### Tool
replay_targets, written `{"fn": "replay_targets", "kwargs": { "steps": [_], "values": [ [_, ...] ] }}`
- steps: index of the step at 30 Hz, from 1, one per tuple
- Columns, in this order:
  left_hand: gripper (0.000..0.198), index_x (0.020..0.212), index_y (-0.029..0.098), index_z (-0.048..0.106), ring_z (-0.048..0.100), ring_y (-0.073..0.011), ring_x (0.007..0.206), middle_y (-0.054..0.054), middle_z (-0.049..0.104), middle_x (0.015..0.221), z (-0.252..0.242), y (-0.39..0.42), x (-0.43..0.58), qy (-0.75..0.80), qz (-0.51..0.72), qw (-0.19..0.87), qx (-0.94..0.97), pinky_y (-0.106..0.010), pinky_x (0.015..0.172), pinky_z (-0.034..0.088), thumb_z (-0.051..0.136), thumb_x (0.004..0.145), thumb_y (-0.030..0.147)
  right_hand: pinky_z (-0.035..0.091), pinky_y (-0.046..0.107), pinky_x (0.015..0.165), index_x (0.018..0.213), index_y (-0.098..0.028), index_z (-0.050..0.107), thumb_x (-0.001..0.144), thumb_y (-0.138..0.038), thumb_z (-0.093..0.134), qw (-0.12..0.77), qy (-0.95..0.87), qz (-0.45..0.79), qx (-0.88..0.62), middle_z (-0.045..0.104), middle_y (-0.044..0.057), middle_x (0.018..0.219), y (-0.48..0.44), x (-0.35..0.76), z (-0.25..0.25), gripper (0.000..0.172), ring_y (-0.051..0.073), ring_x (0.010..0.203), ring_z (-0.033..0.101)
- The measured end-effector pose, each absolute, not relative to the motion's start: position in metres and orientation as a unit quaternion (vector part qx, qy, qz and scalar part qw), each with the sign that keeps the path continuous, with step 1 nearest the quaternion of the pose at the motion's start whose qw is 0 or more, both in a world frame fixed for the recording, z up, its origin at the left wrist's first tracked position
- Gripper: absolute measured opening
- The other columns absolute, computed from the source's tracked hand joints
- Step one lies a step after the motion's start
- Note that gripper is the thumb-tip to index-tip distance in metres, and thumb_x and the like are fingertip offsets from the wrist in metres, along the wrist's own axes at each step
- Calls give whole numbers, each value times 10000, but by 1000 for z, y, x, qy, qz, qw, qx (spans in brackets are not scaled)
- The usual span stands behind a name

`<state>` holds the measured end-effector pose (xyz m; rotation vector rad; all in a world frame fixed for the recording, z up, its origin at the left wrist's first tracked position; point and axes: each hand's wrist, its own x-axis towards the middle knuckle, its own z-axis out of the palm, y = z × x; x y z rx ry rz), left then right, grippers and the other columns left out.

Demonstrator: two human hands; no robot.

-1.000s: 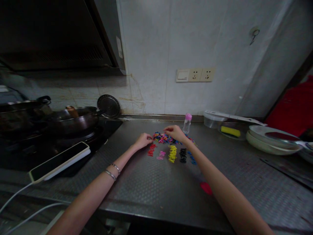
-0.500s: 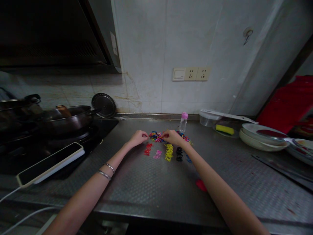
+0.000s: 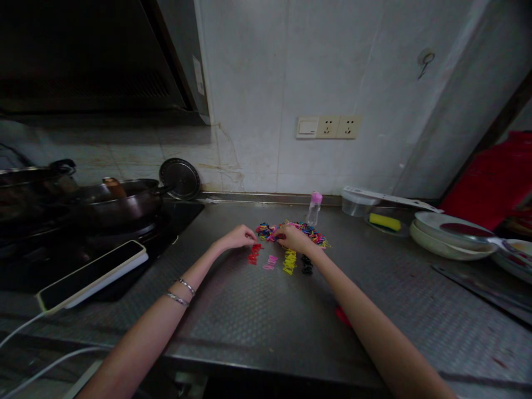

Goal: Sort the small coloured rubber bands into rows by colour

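Note:
A mixed heap of small coloured elastic bands [image 3: 313, 233] lies on the metal counter, partly covered by my right hand [image 3: 294, 239]. That hand's fingers are pinched together in the heap, and what they grip is too small to name. My left hand [image 3: 239, 238] is closed at the fingertips, just above a small group of red bands [image 3: 254, 255]; I cannot make out what is in the pinch. To the right of the red group lie pink bands [image 3: 270, 262], yellow bands [image 3: 290, 261] and black bands [image 3: 306, 265], each in a separate cluster.
Behind the heap stands a clear bottle with a pink top [image 3: 315, 209]. A red object [image 3: 343, 316] is half hidden by my right forearm. At left are a phone-like device [image 3: 93, 277] and a pan [image 3: 120, 205]; at right, a yellow sponge [image 3: 384, 222], bowls [image 3: 449, 244] and a knife [image 3: 477, 288].
My left hand has come slightly nearer, down from the heap's edge toward the red bands. The right hand has shifted a little nearer at the heap, uncovering more bands behind it. The view has turned slightly.

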<state>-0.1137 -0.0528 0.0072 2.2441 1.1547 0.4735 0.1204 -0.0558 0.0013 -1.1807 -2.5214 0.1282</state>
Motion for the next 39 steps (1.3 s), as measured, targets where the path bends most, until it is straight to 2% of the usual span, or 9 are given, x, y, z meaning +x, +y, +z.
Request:
{"fn": "replay_targets", "kwargs": {
  "steps": [5,9,14,17,22,27,30,34,39],
  "values": [
    [308,796,94,684,438,-85,497,-13,591,586,9,-53,-117,449,210,289,819,-193,490,312,516,688,329,396,205,755,876,-193,662,741,-183,533,176,-877,17,-448,653,42,892,-57,119,1,187,138,829,576],
    [310,805,94,682,432,-84,471,-12,587,560,8,-51,-118,467,228,291,803,-199,488,321,528,684,335,392,196,726,831,-187,658,760,-215,532,181,-863,12,-471,657,40,837,-60,121,7,147,132,797,582],
    [324,811,84,680,474,-98,506,-39,628,623,7,-48,-121,474,245,284,797,-206,509,352,530,685,343,401,195,674,807,-180,674,738,-229,556,245,-846,49,-470,666,43,832,-55,131,15,146,131,758,581],
    [333,830,85,679,501,-108,530,-54,651,676,6,-46,-124,480,248,275,795,-209,523,371,524,689,343,401,199,622,780,-162,684,709,-227,575,275,-831,68,-478,666,41,762,-48,139,19,146,126,690,568],
    [335,832,81,680,558,-139,604,-79,671,744,4,-42,-127,475,261,269,796,-226,576,409,512,685,331,381,191,538,743,-129,684,703,-293,574,291,-826,108,-471,642,27,646,-54,164,20,201,107,588,533],
    [308,805,94,688,574,-146,644,-75,677,756,2,-41,-125,468,258,257,805,-231,611,419,503,685,308,391,186,493,750,-121,680,699,-338,559,295,-788,164,-515,635,25,623,-77,201,13,253,108,554,536],
    [301,812,91,685,570,-139,625,-77,679,757,2,-44,-123,466,259,260,805,-228,596,419,495,690,290,414,193,498,785,-121,681,694,-350,557,303,-764,206,-530,650,33,660,-88,219,7,276,123,578,559],
    [301,825,93,681,567,-131,608,-76,678,765,3,-47,-121,468,258,267,802,-219,573,415,501,691,293,424,214,564,773,-117,684,687,-353,563,320,-755,198,-537,656,41,679,-99,228,0,278,138,618,566],
    [280,801,101,682,561,-127,597,-66,676,737,1,-47,-120,467,261,270,801,-217,573,416,510,691,292,405,211,558,724,-111,663,673,-360,557,332,-738,218,-546,628,24,627,-108,229,-9,275,127,585,542]
  ]
}}
